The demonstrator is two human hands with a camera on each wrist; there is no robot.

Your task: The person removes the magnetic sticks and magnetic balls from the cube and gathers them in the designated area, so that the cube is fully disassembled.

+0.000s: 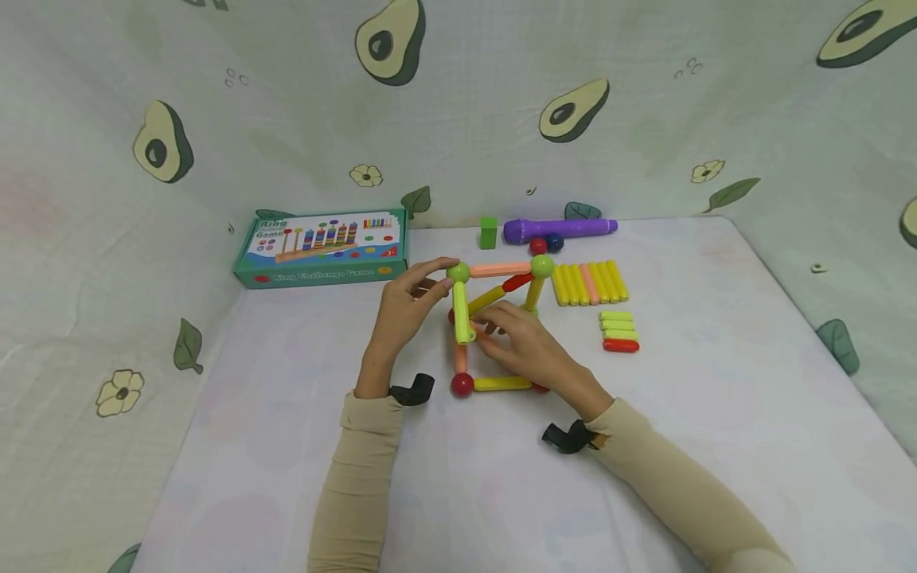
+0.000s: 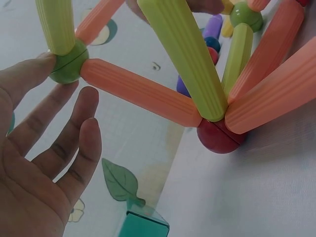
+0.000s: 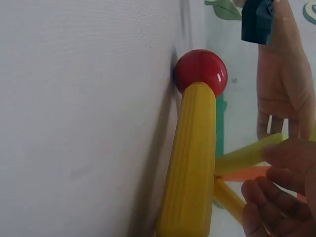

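Observation:
A frame of ribbed rods and ball joints stands on the table, with a red ball (image 1: 462, 385) at its near lower corner. My left hand (image 1: 405, 309) pinches the green ball (image 2: 69, 61) at the upper left corner between thumb and finger. From that ball a lime rod (image 1: 460, 306) runs toward me, and an orange rod (image 2: 140, 91) slopes to another red ball (image 2: 222, 136). My right hand (image 1: 526, 342) reaches inside the frame and pinches the end of a second lime rod (image 3: 247, 152); its other end meets that red ball. The right fingertips are partly hidden.
Right of the frame lie a row of yellow rods (image 1: 569, 285) and a short stack of lime rods (image 1: 618, 326) with a red rod (image 1: 621, 345). Behind are a game box (image 1: 322, 248), a green block (image 1: 489, 233), a purple stick (image 1: 573, 229) and a dark blue ball (image 1: 555, 243).

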